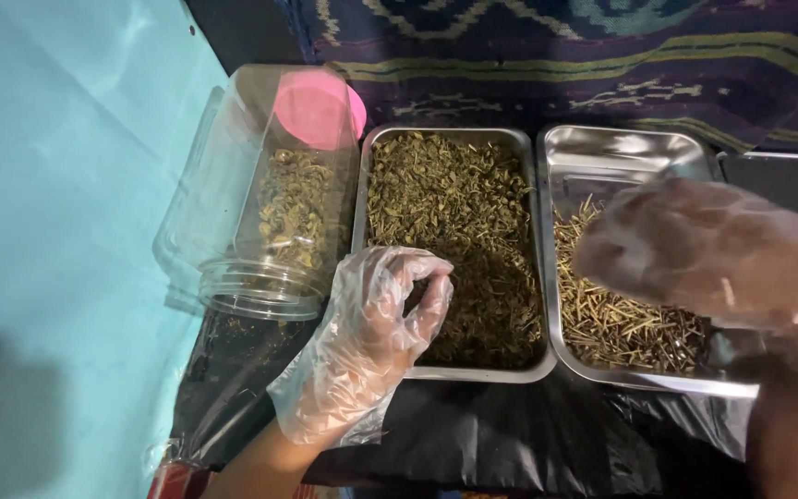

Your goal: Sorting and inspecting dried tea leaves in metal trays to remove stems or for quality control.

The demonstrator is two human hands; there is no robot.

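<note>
- While the left hand [371, 342], in a loose clear plastic glove, dips into the near end of the middle tray [454, 137], its fingers [422, 277] curl together, thumb meeting fingertips in a pinch over the dried green leaves [454, 231]; whether a bit sits inside that pinch, I cannot tell.
- The right hand [708, 249], gloved too, hovers blurred above the right tray [621, 152], over the pile of pale stems [621, 323]. Fingers spread or closed? Too smeared to call.
- Risk one: that glove is baggy. Slack plastic at the fingertips could let a small piece slip, or drag extra leaves along with it.
- Risk two: the two trays sit edge to edge. Anything dropped in crossing the shared rims could land in the wrong pile, or fall onto the black plastic sheet [510, 434] covering the tabletop.
- Risk three: the clear jar [260, 203] lies on its side just left of the middle tray, mouth open toward the person, a pink lid [318, 109] behind it. A nudge from the left wrist could roll it and spill the dried bits inside.
- Crumbs already lie on the sheet near the jar's mouth.
</note>
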